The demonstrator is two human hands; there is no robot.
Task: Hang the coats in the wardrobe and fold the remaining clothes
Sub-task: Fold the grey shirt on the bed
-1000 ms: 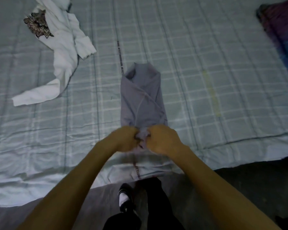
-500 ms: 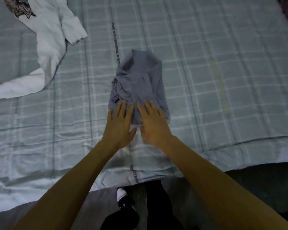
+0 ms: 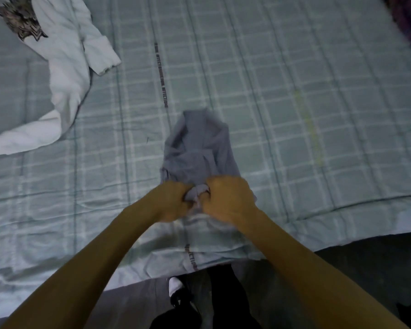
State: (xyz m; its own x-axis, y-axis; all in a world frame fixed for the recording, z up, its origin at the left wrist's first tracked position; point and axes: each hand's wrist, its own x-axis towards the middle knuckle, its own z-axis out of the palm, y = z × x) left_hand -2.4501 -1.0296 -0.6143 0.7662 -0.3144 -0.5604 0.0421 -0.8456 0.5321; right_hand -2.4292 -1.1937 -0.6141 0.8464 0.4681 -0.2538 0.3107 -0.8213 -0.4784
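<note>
Left hand (image 3: 173, 200) and right hand (image 3: 226, 198) grip grey garment (image 3: 197, 150)'s near edge

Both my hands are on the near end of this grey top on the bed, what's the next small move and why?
Probably carry that near edge up and over toward the far end. Both the left hand and right hand pinch the bunched near edge of the grey top, which lies narrowed lengthwise on the bed sheet.
</note>
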